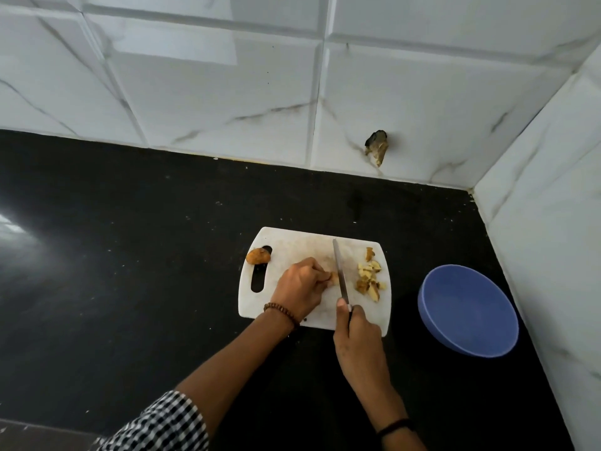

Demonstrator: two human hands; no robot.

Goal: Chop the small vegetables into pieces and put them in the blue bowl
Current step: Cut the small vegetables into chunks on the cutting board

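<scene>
On the white cutting board [292, 245], the left hand [300, 284] curls its fingertips down over a small vegetable [333, 277]. Only the vegetable's pale right end shows, so its full shape cannot be told. The right hand [356, 333] is wrapped round the handle of a knife [340, 271], hiding the handle almost wholly. The blade runs away from the person and stands just right of the held vegetable; whether its edge touches the vegetable is hard to tell. Chopped pieces [369, 278] lie heaped near the board's right edge. A whole brown vegetable [258, 256] rests at the far left corner, overlapping the handle slot. The blue bowl [468, 307] sits on the black counter [130, 255] right of the board, apart from it. The right forearm is cut off by the frame's near edge.
</scene>
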